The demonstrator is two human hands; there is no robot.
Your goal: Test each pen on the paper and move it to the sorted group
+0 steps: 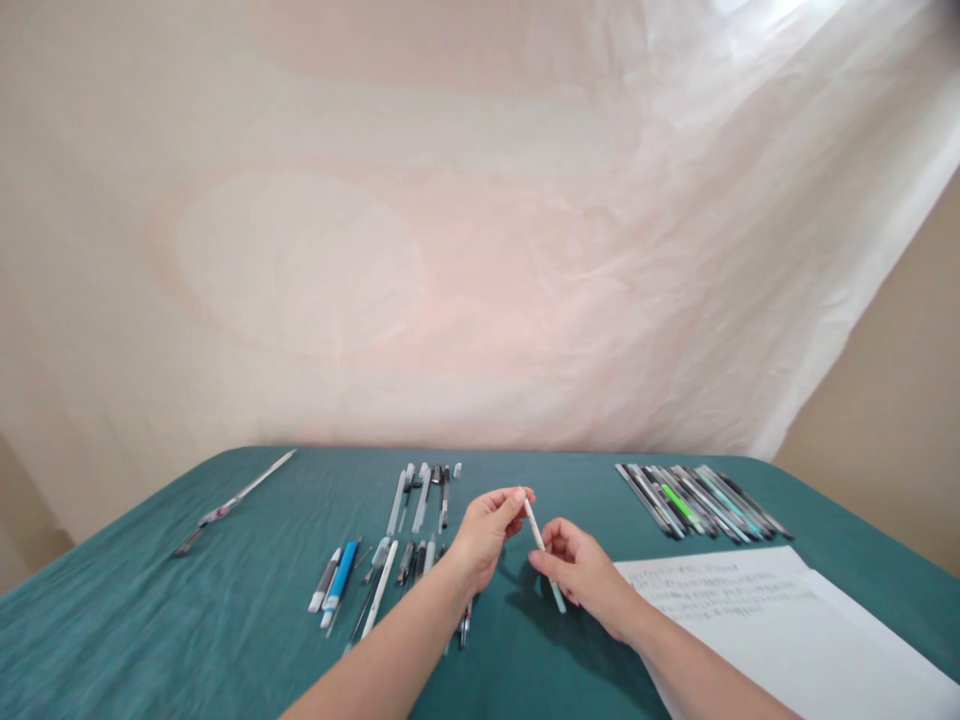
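A slim white pen (533, 523) is held between my two hands above the green cloth, tilted with its lower end toward me. My left hand (491, 530) pinches the upper tip with thumb and fingers. Farther down the barrel, my right hand (574, 562) grips the same pen, its fingers curled around it. Just left of my left hand lie several pen parts, among them clear barrels (421, 500) and a white barrel (380, 590); my left forearm hides some of them.
A row of several pens (697, 503), one bright green, lies at the back right. White sheets with handwriting (712, 620) lie under and beside my right forearm. A blue pen (341, 580) rests at the left, and a long thin packet (236, 502) lies farther left.
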